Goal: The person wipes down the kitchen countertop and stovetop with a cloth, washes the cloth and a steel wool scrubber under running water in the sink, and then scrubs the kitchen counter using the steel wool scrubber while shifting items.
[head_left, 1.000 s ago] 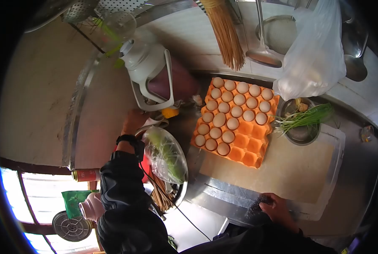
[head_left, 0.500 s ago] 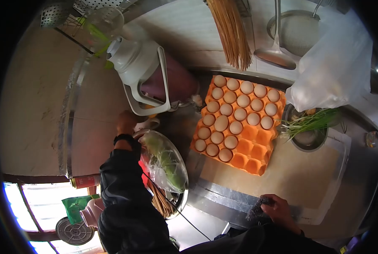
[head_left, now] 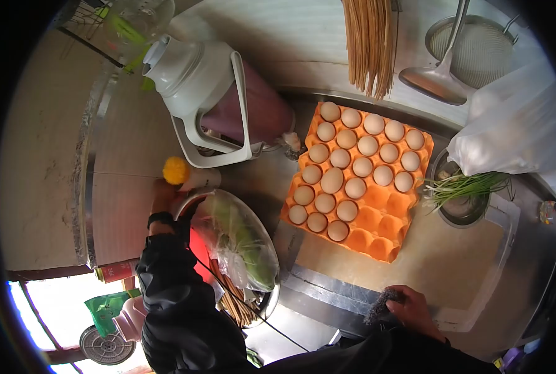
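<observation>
My left hand [head_left: 164,198] reaches to the far left, in shadow beside the steel basin [head_left: 275,262]. Its fingers are closed at a bright yellow, fuzzy round thing [head_left: 176,170], whose kind I cannot make out. Right behind this lies a white cylindrical thing [head_left: 203,179]. At the counter's near edge, my right hand [head_left: 413,308] is closed around a dark grey steel wool scrubber [head_left: 382,304]. Ahead of it, an orange egg tray [head_left: 377,221] carries many brown eggs [head_left: 362,166], with several bare cups at its near right corner.
A large thermos jug [head_left: 253,103] stands behind the basin, which holds bagged green vegetables [head_left: 243,240] and chopsticks [head_left: 237,299]. Right of the eggs are a metal bowl [head_left: 461,215] with green onions [head_left: 471,187] and a plastic bag [head_left: 508,131]. A ladle [head_left: 437,81] and strainer [head_left: 477,50] hang behind.
The yellow round thing has come out from beside the thermos handle to the left, at my left hand. My right hand keeps the scrubber in nearly the same place. The view has shifted slightly.
</observation>
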Demonstrator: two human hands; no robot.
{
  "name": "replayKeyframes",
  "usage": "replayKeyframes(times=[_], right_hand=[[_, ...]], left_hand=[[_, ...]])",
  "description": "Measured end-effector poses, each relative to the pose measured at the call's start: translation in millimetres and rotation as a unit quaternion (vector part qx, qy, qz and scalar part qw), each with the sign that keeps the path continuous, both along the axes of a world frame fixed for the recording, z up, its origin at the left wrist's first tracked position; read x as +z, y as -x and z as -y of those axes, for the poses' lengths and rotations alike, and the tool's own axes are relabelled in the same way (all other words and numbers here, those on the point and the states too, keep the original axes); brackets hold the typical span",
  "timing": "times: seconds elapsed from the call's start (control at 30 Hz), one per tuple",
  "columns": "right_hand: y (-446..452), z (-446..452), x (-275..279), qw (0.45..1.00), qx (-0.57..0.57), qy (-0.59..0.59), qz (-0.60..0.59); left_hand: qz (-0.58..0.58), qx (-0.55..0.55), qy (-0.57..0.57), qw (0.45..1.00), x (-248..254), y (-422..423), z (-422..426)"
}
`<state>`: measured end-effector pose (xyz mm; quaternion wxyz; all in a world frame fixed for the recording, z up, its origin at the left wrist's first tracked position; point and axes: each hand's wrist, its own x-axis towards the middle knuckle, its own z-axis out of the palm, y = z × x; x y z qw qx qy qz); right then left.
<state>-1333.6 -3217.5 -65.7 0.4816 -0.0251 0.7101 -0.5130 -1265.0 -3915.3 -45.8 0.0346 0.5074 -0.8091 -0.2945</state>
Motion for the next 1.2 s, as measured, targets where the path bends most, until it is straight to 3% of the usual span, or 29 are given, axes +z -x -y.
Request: replayKeyframes(times=[0.07, 0.17, 0.27, 0.43, 0.57, 0.67, 0.77, 0.83, 0.87, 0.93, 0.97, 1.0, 1.1, 1.2], right_hand=[[-1, -1, -1, 1.000, -0.007, -0.001, 0.006], [-2, -2, -4, 1.000, -0.011, 0.006, 0.008], [-1, -1, -1, 1.000, -0.011, 0.002, 0.014], [4, 6, 15, 0.999, -0.006, 0.038, 0.019], [-4, -5, 3, 0.993, -0.030, 0.097, 0.056], [-7, -15, 0, 0.973, -0.085, 0.206, 0.060], [0, -22, 6, 0.964, -0.085, 0.252, 0.004], [6, -26, 8, 0.963, -0.091, 0.253, 0.008], [9, -25, 6, 0.960, -0.098, 0.263, 0.007], [12, -19, 16, 0.954, -0.107, 0.280, 0.000], [10, -18, 19, 0.948, -0.111, 0.297, 0.003], [9, -14, 21, 0.942, -0.115, 0.315, 0.004], [5, -16, 24, 0.939, -0.111, 0.326, -0.007], [-2, -31, 15, 0.949, -0.108, 0.297, 0.001]], left_hand=[[-0.020, 0.057, -0.036, 0.998, 16, 9, -23], [0.072, 0.009, 0.029, 0.997, -10, -6, 25], [-0.012, 0.112, -0.040, 0.993, 14, -1, -8], [-0.090, 0.109, -0.072, 0.987, 50, -17, -11], [-0.160, 0.046, -0.096, 0.981, 93, -32, -23], [-0.058, -0.015, 0.147, 0.987, 169, -7, -146], [-0.036, -0.076, 0.232, 0.969, 225, 0, -242], [-0.082, -0.131, 0.260, 0.953, 247, 3, -316], [-0.131, -0.148, 0.192, 0.961, 252, 5, -361], [-0.251, -0.242, 0.098, 0.932, 222, -1, -429], [-0.254, -0.227, -0.014, 0.940, 187, -3, -459], [-0.207, -0.311, 0.036, 0.927, 167, -1, -488], [-0.238, -0.330, -0.091, 0.909, 90, -6, -554], [-0.255, -0.344, -0.066, 0.901, 53, -23, -586]])
